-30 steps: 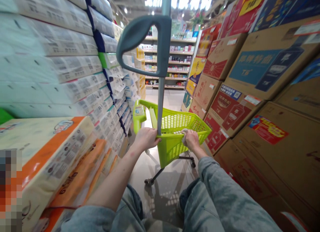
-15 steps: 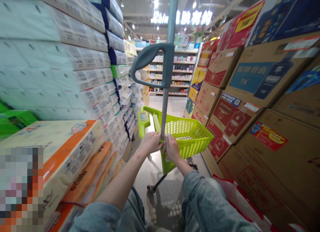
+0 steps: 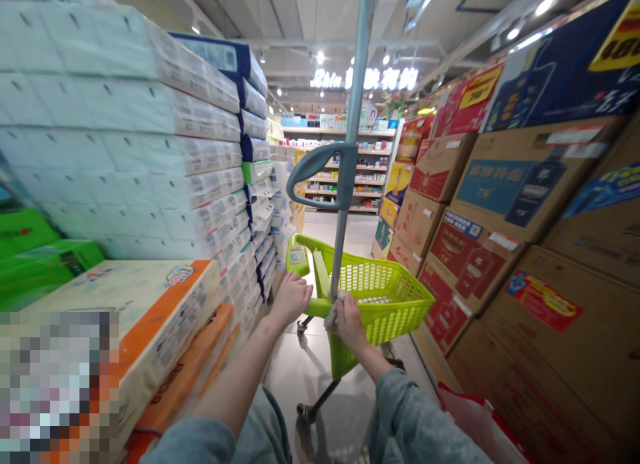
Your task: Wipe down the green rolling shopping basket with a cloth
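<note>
A lime-green shopping cart [image 3: 400, 304] with a mesh basket stands before me. My left hand [image 3: 291, 299] is closed at the left part of its handle bar [image 3: 316, 308]. My right hand [image 3: 350, 323] is closed on a crumpled greyish-white cloth [image 3: 332, 317], pressed against the handle near the foot of a grey pole [image 3: 338, 251]. Whether the cloth is fabric or paper I cannot tell. The pole rises from the cart and carries a grey-blue loop-shaped grip [image 3: 345, 177], which neither hand touches.
Stacked white tissue packs [image 3: 125, 157] line the left side, with an orange-and-cream pack [image 3: 165, 311] low in front. Cardboard cartons [image 3: 540, 277] are piled along the right. Past the cart, tiled floor [image 3: 350, 227] leads to stocked shelves [image 3: 373, 164]. A red-and-white bag [image 3: 475, 417] sits at lower right.
My left hand has slid left along the handle, away from my right hand. The right hand stays on the cloth by the pole. My view has tilted upward, so the scene sits lower.
</note>
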`<state>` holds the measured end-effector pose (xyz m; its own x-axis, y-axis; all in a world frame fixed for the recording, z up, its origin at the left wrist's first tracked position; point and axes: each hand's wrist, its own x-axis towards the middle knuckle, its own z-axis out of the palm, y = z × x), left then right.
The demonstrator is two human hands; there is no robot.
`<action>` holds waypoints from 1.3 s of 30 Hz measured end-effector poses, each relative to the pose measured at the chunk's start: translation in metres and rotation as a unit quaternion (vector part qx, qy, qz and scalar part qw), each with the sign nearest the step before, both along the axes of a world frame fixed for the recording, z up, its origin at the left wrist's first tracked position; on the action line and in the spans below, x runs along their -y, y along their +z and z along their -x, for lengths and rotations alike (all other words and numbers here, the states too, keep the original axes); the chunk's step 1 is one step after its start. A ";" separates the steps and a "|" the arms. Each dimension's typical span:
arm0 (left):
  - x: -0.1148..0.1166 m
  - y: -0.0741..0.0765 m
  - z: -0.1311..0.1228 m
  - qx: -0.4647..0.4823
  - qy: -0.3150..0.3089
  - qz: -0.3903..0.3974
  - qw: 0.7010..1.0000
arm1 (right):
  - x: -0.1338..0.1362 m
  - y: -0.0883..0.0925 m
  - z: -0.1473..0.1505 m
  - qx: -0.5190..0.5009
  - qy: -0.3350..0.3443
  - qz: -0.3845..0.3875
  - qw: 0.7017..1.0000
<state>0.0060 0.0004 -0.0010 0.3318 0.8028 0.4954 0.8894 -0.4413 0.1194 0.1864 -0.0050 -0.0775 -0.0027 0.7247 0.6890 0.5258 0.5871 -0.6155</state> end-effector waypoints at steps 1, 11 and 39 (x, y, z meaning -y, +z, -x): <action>0.000 -0.001 -0.003 0.001 0.001 -0.006 1.000 | 0.002 0.003 0.008 -0.028 -0.008 0.002 1.000; 0.013 0.005 -0.015 0.028 0.009 -0.019 0.999 | -0.008 0.110 0.033 -0.133 -0.069 -0.066 0.986; 0.009 -0.004 -0.031 0.030 0.044 -0.027 0.998 | -0.029 0.079 0.026 -0.024 -0.208 -0.085 0.974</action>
<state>0.0372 -0.0083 -0.0047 0.2288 0.7994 0.5556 0.9169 -0.3687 0.1528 0.1607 0.0235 0.0018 0.3013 0.5321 0.7913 0.7133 0.4249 -0.5574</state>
